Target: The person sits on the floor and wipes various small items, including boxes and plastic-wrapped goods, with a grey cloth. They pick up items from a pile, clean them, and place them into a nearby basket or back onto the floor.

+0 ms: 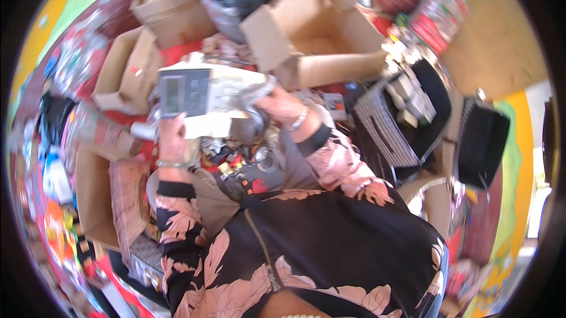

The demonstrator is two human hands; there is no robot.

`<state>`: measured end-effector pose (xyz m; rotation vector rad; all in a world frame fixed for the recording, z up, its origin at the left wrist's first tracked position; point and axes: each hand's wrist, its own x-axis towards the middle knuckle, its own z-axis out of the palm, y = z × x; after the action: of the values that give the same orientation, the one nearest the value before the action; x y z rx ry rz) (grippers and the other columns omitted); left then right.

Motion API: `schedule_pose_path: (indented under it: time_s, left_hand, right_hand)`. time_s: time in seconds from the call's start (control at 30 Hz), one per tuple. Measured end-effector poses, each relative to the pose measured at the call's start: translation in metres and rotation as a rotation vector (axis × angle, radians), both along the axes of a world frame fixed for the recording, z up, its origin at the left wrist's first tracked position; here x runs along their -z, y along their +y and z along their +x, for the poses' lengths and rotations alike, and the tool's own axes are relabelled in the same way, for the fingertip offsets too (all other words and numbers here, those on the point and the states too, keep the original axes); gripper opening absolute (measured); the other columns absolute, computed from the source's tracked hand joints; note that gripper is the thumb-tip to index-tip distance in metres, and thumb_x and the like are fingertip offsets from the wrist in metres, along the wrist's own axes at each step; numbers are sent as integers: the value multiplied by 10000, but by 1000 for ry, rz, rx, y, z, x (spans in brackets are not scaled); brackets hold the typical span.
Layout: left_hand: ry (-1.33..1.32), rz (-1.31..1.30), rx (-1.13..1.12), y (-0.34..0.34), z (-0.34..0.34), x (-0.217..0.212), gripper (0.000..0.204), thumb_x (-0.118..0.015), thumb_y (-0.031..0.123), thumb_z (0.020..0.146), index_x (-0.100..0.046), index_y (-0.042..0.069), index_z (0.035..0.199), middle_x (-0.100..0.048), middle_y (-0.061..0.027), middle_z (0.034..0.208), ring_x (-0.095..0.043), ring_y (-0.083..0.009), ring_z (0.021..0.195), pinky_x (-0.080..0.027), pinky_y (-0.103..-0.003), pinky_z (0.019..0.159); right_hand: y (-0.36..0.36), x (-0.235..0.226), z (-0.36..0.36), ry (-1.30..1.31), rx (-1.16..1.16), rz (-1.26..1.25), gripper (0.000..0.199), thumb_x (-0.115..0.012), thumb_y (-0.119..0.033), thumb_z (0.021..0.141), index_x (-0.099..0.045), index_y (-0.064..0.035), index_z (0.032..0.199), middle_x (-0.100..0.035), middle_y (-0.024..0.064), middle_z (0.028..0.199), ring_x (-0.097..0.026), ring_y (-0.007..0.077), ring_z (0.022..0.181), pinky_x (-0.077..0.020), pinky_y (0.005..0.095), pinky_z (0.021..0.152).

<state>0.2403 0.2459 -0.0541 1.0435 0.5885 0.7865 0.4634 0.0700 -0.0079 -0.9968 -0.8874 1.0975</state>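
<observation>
Hands share one white rectangular carton with a grey panel (203, 97), held at twelve o'clock above the lap: left hand (171, 138) clasps its lower corner, right hand (283, 106) curls round its end. Better to keep both grips firm and level. Three open brown cardboard boxes (330, 35) lie beyond.

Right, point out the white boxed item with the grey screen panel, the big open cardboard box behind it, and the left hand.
white boxed item with grey screen panel (203, 97), head view, on its front face.
big open cardboard box (336, 67), head view, on its front wall.
left hand (172, 138), head view, on the back of the hand.
</observation>
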Motion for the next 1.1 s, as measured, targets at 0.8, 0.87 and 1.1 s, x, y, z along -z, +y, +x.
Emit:
schedule_pose_path:
  time_s: [0.8,0.87,1.1]
  left_hand:
    - [65,-202,287,9,71,26,508,-502,402,847,-454,75,1233,-503,-49,1137,-463,-158,1050,-337,-308,944]
    - [149,-270,226,34,77,54,521,-495,406,849,-437,73,1246,-484,-58,1173,-449,-168,1083,-327,-318,959]
    - [722,-194,278,103,107,154,533,-506,394,830,-430,55,1234,-489,-74,1204,-483,-183,1043,-376,-326,891]
  right_hand:
    - [-420,-44,-12,249,1209,289,508,-537,-344,845,-438,-4,1210,-520,112,1175,-520,219,1066,-401,352,938]
    - [-486,-37,-27,140,1568,261,448,-519,-331,865,-469,-29,1192,-526,77,1166,-526,193,1037,-415,333,907]
    - [-732,-67,-179,-91,2527,262,339,-527,-326,868,-538,-54,1071,-588,94,993,-590,256,868,-499,404,754]
